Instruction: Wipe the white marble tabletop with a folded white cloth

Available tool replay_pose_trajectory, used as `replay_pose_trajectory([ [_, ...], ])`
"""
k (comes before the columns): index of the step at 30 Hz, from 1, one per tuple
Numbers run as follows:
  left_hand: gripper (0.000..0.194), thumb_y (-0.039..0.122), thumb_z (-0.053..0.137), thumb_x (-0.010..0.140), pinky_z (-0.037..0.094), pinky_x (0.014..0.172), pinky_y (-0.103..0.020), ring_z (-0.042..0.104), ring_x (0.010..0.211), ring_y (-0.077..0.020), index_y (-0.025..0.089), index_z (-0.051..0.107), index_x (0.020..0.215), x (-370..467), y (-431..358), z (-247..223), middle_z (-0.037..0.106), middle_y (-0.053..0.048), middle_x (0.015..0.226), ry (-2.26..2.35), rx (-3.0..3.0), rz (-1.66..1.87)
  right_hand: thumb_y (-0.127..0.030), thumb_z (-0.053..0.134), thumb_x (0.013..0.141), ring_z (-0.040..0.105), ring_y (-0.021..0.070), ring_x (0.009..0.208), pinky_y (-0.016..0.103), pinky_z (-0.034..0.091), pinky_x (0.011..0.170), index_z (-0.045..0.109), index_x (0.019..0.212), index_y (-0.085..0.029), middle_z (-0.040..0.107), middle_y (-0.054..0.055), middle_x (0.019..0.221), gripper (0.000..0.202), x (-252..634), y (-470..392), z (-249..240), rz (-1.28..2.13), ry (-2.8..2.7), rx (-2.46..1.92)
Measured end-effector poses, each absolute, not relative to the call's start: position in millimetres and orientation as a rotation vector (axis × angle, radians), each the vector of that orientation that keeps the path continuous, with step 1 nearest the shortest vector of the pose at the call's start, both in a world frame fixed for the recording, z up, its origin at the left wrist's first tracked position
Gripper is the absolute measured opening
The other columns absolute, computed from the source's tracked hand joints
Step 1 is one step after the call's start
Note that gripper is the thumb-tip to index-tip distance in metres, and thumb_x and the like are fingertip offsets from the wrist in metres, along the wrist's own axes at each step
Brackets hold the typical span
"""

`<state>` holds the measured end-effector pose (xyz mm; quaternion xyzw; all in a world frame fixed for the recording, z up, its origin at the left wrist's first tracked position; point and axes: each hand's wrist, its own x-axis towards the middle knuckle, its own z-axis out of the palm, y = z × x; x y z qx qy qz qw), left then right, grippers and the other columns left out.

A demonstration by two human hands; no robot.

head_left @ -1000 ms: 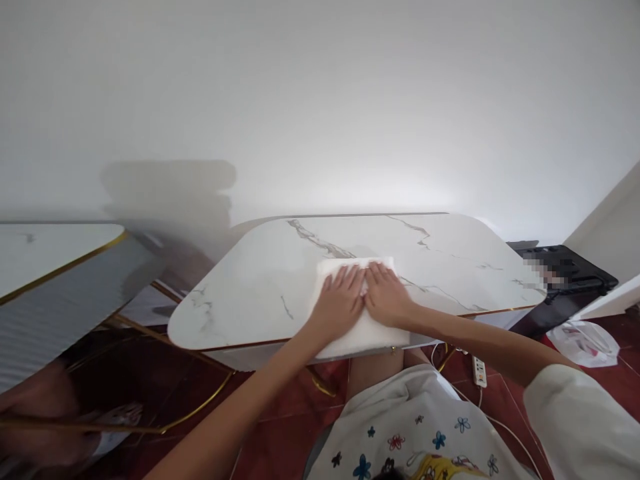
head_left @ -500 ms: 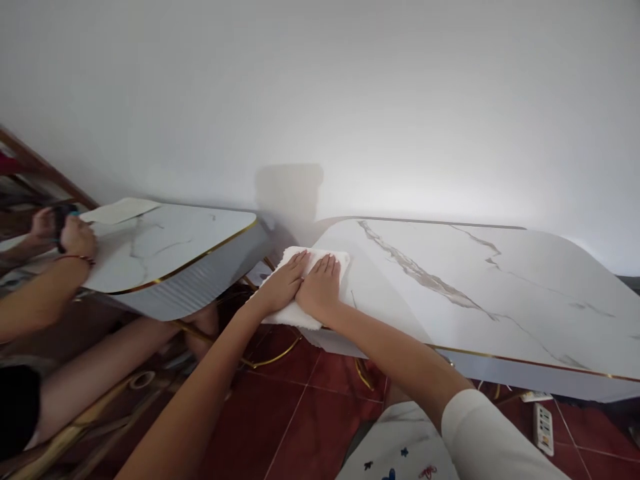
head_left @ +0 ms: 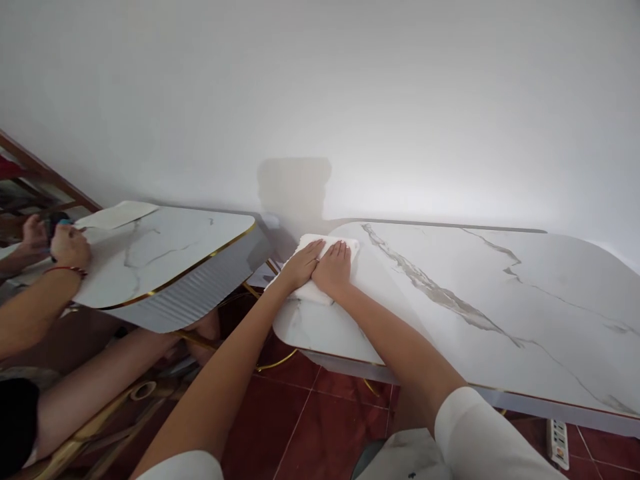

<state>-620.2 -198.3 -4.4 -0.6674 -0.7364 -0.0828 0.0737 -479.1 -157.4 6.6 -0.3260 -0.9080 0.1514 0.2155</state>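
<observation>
A white fluffy cloth [head_left: 316, 292] lies flat on the left end of the white marbled table [head_left: 480, 280], partly over its rounded edge. My left hand [head_left: 301, 265] rests on the cloth with its fingers stretched out. Beside it, touching it, my right hand [head_left: 334, 268] lies flat on the cloth, fingers extended toward the wall. Both palms face down, and neither hand grips the cloth.
At the left stands a second marbled table [head_left: 175, 247] with a white sheet [head_left: 119, 215] on it. A person's hands [head_left: 70, 245] hold a dark object there. A power strip [head_left: 557, 443] lies on the red tiled floor [head_left: 320, 413].
Both my hands and the cloth have moved away from the table's front edge, toward the wall. More of the table's left front corner shows.
</observation>
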Motion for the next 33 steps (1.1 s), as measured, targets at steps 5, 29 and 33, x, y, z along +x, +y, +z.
replay_pose_trajectory([
  [5, 0.059, 0.023, 0.024, 0.088, 0.023, 0.118, -0.037, 0.028, 0.143, -0.0178, 0.004, 0.036, 0.143, -634, -166, -7, 0.036, -0.013, 0.153, -2.184, -2.039, -0.284, -0.026, 0.033, 0.094, 0.020, 0.0365, 0.144, 0.051, 0.011, 0.115, 0.026, 0.144, 0.014, 0.024, 0.030, 0.152, 0.064, -487, -131, 10, 0.460, -2.494, -0.951],
  [29, 0.058, 0.023, 0.026, 0.088, 0.027, 0.117, -0.034, 0.035, 0.140, -0.0188, 0.008, 0.037, 0.143, -670, -45, -19, 0.039, -0.009, 0.151, -2.138, -2.040, -0.336, -0.019, 0.032, 0.094, 0.023, 0.0333, 0.143, 0.044, 0.016, 0.115, 0.029, 0.142, 0.014, 0.028, 0.029, 0.151, 0.058, -510, -31, 3, 0.386, -2.418, -1.044],
  [33, 0.057, 0.021, 0.029, 0.087, 0.027, 0.118, -0.036, 0.034, 0.140, -0.0192, 0.010, 0.039, 0.142, -651, -39, -21, 0.041, -0.009, 0.150, -2.070, -2.050, -0.358, -0.019, 0.030, 0.095, 0.021, 0.0330, 0.144, 0.045, 0.014, 0.115, 0.028, 0.143, 0.014, 0.027, 0.029, 0.152, 0.059, -496, -24, 0, 0.365, -2.404, -1.054],
])
